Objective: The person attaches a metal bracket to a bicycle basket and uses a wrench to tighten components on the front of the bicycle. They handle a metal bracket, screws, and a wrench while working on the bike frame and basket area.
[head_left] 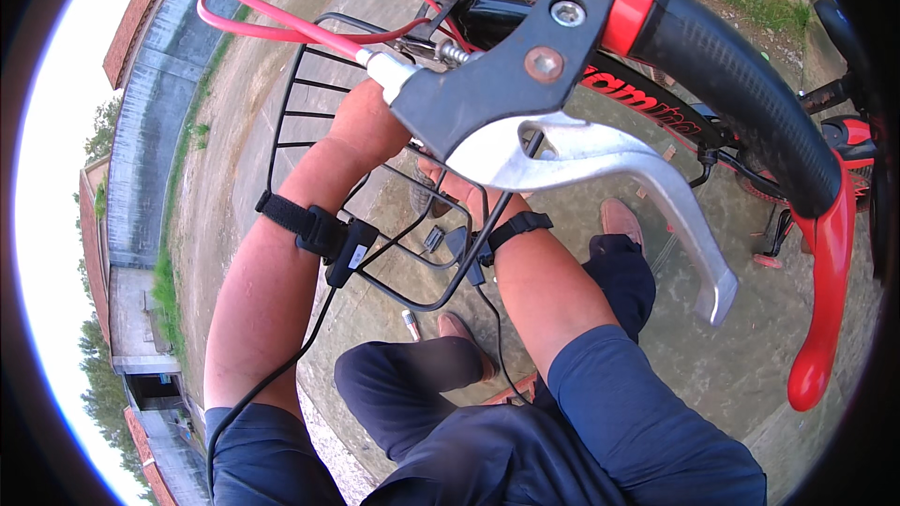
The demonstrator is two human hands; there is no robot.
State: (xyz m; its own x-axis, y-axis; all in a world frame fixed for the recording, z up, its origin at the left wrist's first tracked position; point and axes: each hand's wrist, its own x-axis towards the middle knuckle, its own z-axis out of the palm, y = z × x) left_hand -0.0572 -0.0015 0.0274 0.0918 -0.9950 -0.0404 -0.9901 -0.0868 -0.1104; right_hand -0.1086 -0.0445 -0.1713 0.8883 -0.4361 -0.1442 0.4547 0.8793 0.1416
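Observation:
A black bicycle handlebar (741, 56) with a silver brake lever (600, 155) crosses the upper view, close to me. Behind the lever's dark housing (506, 84), my left hand (366, 122) reaches in at a black wire basket (412, 305); its fingers are hidden. Lower and to the right, my right hand (459, 189) is among the basket wires, fingers bent and partly covered by the lever. What they grip cannot be made out. Red cables (281, 30) curve past my left hand. Each wrist wears a black strap with a small box and a cord.
A red lever cover (820, 319) hangs at the right end of the handlebar. Below lie concrete ground (722, 384) and a small marker-like tube (411, 325). Brown shoes (621, 220) stand beneath the bike. A grey wall (155, 131) runs along the left.

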